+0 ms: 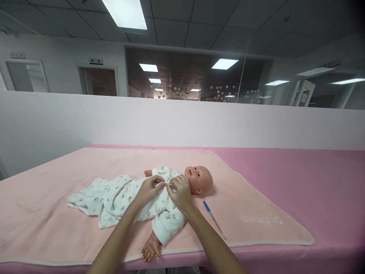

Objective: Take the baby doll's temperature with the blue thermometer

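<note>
A baby doll (199, 179) lies on its back, its head to the right. It wears a white, long-sleeved gown (114, 198) printed with small green and brown figures. At the doll's chest, my left hand (148, 190) pinches the edge of the gown between thumb and fingers. My right hand (181, 192) is closed on the same edge, nearer the doll's neck. A short white strip of cloth is stretched between the two sets of fingertips. One doll hand (151, 247) sticks out of the near sleeve, the other from the far sleeve.
Under the doll is a peach blanket (251, 205) with a pale border, spread on a pink table cover (322, 190). A thin, marked stick with a blue cap (214, 219) lies right of my right forearm. Behind the table rises a white partition (199, 123).
</note>
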`<state>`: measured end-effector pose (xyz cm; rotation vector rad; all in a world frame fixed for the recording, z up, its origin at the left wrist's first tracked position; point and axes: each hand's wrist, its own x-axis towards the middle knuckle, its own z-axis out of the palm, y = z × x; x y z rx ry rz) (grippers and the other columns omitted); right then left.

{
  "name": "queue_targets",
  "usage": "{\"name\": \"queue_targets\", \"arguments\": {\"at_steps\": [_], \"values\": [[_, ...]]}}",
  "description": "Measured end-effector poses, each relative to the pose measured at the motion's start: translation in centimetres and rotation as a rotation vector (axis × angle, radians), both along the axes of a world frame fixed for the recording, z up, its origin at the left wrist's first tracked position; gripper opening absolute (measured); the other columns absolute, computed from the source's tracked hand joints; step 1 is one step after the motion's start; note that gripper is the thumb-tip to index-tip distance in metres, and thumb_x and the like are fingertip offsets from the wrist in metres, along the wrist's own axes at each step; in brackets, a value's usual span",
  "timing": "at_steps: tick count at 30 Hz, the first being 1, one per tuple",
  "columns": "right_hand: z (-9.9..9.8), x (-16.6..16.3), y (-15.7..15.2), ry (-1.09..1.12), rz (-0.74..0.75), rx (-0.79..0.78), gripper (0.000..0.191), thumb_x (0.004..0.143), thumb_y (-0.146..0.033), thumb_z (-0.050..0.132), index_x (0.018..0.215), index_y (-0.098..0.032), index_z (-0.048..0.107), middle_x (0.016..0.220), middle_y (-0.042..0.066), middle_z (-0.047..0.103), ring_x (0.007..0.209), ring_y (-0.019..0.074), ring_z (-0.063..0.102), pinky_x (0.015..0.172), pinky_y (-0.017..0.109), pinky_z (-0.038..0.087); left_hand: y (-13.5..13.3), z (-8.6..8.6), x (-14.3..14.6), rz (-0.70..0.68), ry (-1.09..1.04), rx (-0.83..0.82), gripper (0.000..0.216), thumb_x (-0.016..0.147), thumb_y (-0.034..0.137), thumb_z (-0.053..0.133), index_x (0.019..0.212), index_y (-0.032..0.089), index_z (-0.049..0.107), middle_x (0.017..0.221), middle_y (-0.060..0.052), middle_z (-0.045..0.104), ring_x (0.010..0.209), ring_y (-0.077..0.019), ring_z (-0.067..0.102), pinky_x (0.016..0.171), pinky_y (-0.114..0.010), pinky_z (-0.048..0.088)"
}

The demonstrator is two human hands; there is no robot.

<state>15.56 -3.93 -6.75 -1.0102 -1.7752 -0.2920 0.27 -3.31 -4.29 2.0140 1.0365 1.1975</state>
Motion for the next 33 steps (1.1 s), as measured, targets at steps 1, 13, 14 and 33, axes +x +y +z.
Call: {"name": "queue_targets", "arguments": {"at_steps": [1, 13, 14, 33], "values": [[0.0, 0.0, 0.0, 0.000, 0.001, 0.005, 0.009, 0.076, -0.019, 0.054, 0.067, -0.019, 0.053, 0.071, 0.001, 0.058, 0.076, 0.0157, 0.048, 0.074, 0.030, 0.034, 0.0, -0.1, 0.0, 0.016, -0.002, 0.003, 0.020, 0.074, 0.033, 0.052, 0.083, 0.017, 0.059, 0.077, -0.003, 0.063, 0.077, -0.0174, 0.059, 0.070, -0.027, 0.045], [0.0, 0.3, 0.0, 0.011, -0.025, 0.014, 0.014, 0.079, -0.021, 0.052, 0.065, -0.020, 0.053, 0.068, 0.001, 0.057, 0.074, 0.0161, 0.049, 0.073, 0.030, 0.034, 0.1, 0.9, -2.3, 0.140, -0.010, -0.176, 0.040, 0.074, 0.049, 0.045, 0.061, 0.016, 0.063, 0.068, -0.004, 0.064, 0.075, -0.0200, 0.059, 0.066, -0.027, 0.044], [0.0, 0.4, 0.0, 0.010, -0.021, 0.020, 0.013, 0.079, -0.021, 0.052, 0.065, -0.020, 0.053, 0.068, 0.001, 0.057, 0.074, 0.0161, 0.049, 0.072, 0.030, 0.034, 0.0, 1.1, -2.8, 0.139, -0.002, -0.204, 0.040, 0.073, 0.049, 0.045, 0.060, 0.016, 0.064, 0.068, -0.004, 0.065, 0.078, -0.0211, 0.059, 0.068, -0.027, 0.045], [-0.2, 0.1, 0.1, 0.019, -0.040, -0.001, 0.015, 0.079, -0.021, 0.051, 0.064, -0.020, 0.052, 0.067, 0.001, 0.055, 0.072, 0.0162, 0.047, 0.072, 0.030, 0.034, -0.1, 0.0, -5.3, 0.181, 0.105, -0.234, 0.021, 0.056, 0.039, 0.067, 0.059, 0.018, 0.067, 0.103, -0.008, 0.064, 0.088, -0.0259, 0.061, 0.074, -0.032, 0.048]]}}
